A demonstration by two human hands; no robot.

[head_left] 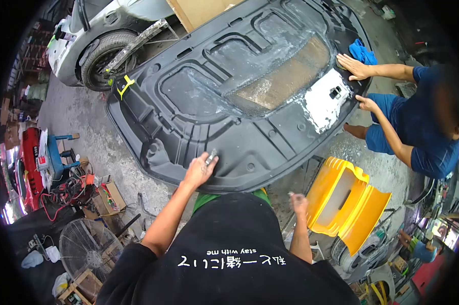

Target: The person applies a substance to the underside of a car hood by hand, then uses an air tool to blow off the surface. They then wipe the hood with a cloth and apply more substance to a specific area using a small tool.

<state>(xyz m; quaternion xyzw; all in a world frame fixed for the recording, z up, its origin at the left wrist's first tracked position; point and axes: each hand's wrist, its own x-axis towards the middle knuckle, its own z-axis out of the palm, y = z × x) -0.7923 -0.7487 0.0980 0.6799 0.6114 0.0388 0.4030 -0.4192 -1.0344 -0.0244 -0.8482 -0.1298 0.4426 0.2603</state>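
Observation:
A large black moulded panel (270,137), shaped like a car bonnet, lies across the middle of the view with its ribbed side up. On its near edge rests my left hand (199,170), closed around a small grey block-like piece (211,156). My right hand (299,203) hangs off the panel, beside a yellow body part (336,178). Its fingers are curled together, and a tiny pale bit shows at the tips, too small to name. A mesh-covered opening (285,76) and a white patch (328,101) mark the panel's surface.
A co-worker (417,117) stands at the right with both hands on the panel, near a blue cloth (361,52). A car wheel (110,58) is behind the panel's left end. A large fan (89,249) and a cardboard box (111,197) are on the left.

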